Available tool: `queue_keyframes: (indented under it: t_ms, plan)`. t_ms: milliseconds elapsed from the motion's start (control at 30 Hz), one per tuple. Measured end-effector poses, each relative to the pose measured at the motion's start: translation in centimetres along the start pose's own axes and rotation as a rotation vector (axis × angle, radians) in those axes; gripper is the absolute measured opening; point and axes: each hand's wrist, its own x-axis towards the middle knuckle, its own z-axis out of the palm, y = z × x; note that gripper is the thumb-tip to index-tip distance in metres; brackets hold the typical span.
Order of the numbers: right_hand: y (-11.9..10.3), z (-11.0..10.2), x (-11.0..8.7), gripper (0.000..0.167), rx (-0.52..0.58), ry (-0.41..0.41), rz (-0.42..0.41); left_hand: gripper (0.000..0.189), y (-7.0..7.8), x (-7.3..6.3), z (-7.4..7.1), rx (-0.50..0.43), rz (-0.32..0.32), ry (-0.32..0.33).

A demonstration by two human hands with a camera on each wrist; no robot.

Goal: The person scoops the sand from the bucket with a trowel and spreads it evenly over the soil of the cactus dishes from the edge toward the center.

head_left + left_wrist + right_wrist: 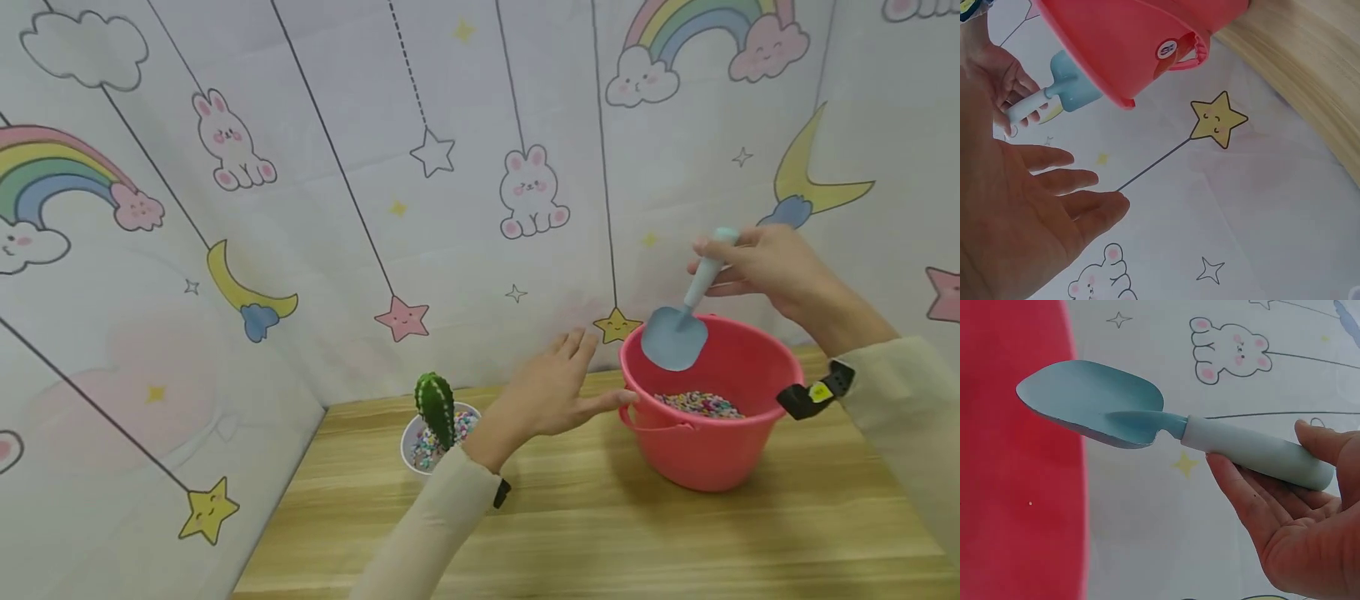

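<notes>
Near the red bucket (705,458), stretching out the left hand (543,387) with fingers extended, holding nothing. Beyond, at the bucket's mouth, gripping the trowel (677,333) by its handle in the right hand (780,267); tilted blade-down, light blue, broad and rounded, with a whitish handle.

A small indoor corner dressed like a nursery or playroom; creased white sheeting (465,275) lines both visible sides, printed with rabbits (534,196), rainbows (701,25), crescent moons (798,171) and smiling stars (208,512) on drawn strings; a wood-grain table (570,533) fills the angle, and its cactus (435,408), coral-red bucket (697,458) of multicoloured pebbles (697,405) and garden trowel (675,337) above suggest a potting spot; whether home or studio, the views cannot settle.
</notes>
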Motion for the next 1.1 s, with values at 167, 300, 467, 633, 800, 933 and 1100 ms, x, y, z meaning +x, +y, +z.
queue_keyframes:
  t_ms: [167, 300, 467, 633, 800, 933, 1100]
  plan:
    - [1.0, -0.1, 0.8, 0.071, -0.037, -0.015, 0.017, 0.116, 0.2, 2.1, 0.9, 0.077, -0.014, -0.073]
    - [2.2, -0.1, 1.7, 0.067, -0.107, -0.05, 0.009, 0.121, 0.6, 3.5, 1.4, 0.142, -0.001, -0.126]
    - [3.6, 0.3, 3.0, 0.059, -0.211, -0.11, -0.011, 0.12, 1.3, 5.0, 1.9, 0.186, 0.012, -0.176]
    - [3.9, 1.2, 3.6, 0.05, -0.283, -0.203, -0.042, 0.12, 2.1, 6.0, 2.7, 0.209, 0.008, -0.188]
    - [3.9, 2.1, 4.1, 0.041, -0.328, -0.315, -0.081, 0.121, 2.8, 6.4, 3.0, 0.225, -0.019, -0.194]
    - [4.2, 2.5, 4.4, 0.036, -0.377, -0.39, -0.096, 0.123, 3.2, 6.7, 3.3, 0.221, -0.039, -0.211]
    - [5.5, 2.7, 4.2, 0.034, -0.428, -0.462, -0.081, 0.127, 3.5, 6.7, 3.8, 0.176, -0.037, -0.22]
